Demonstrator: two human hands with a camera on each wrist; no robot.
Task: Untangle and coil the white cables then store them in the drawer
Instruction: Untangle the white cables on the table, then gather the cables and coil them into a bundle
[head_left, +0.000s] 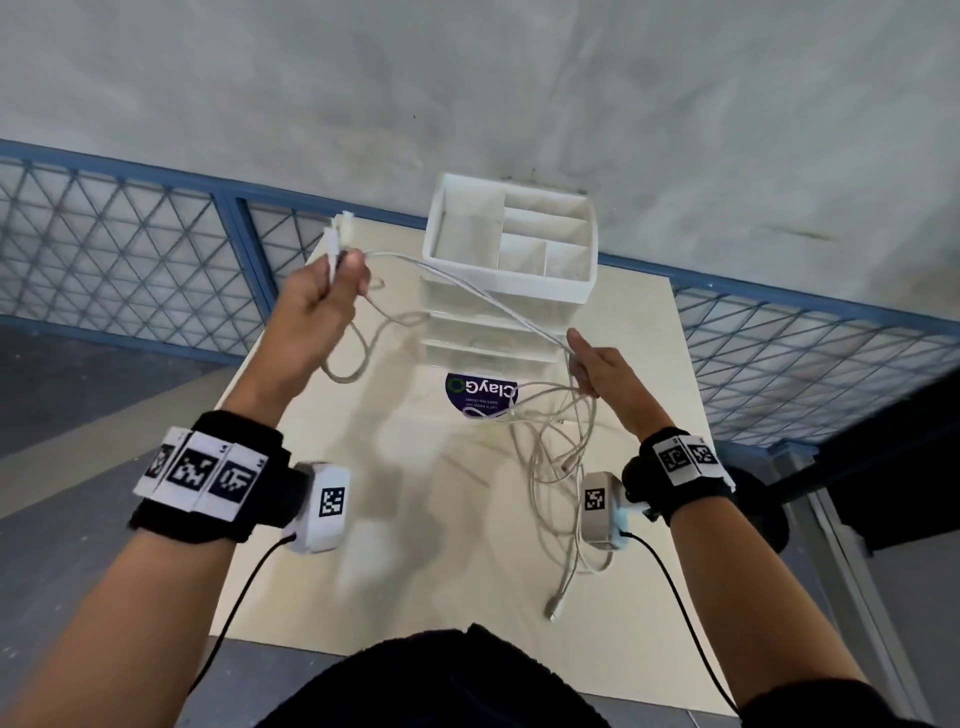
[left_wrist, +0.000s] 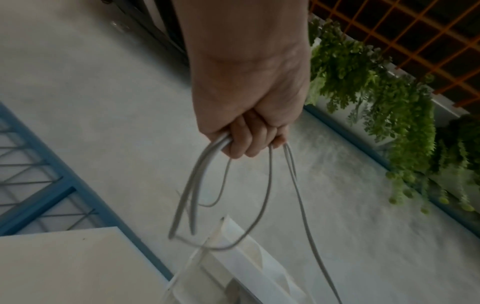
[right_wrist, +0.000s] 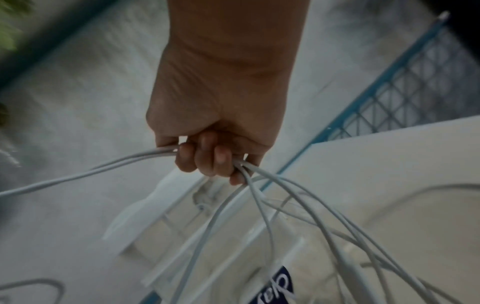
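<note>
White cables (head_left: 558, 457) are hanging in a loose tangle between my two hands, above the pale table (head_left: 415, 571) in the middle of the head view. I am gripping one bunch of strands in my left hand (head_left: 324, 301), raised at the upper left of centre, with my fingers (left_wrist: 241, 142) curled round several of them; in the left wrist view the loops are drooping from my fist toward the lower middle of the frame. Two connector ends (head_left: 340, 228) are sticking up above that hand. A pair of strands is running taut from there, across the front of the white drawer organizer (head_left: 511, 244), down to my right hand (head_left: 605, 371) at the right of centre. I am clutching them there too, my fingers (right_wrist: 205, 158) wrapped round the bundle, with two strands leaving toward the left edge of the right wrist view and many more fanning out toward the lower right. Below my right hand the rest of the tangle is dangling and pooling on the table, one plug (head_left: 553, 608) lying near the table's near edge at the lower middle. The organizer is standing at the far end of the table, its open top divided into compartments, its drawers stacked beneath. A dark round sticker (head_left: 480, 389) is sitting on the table just in front of it, partly under the cables.
</note>
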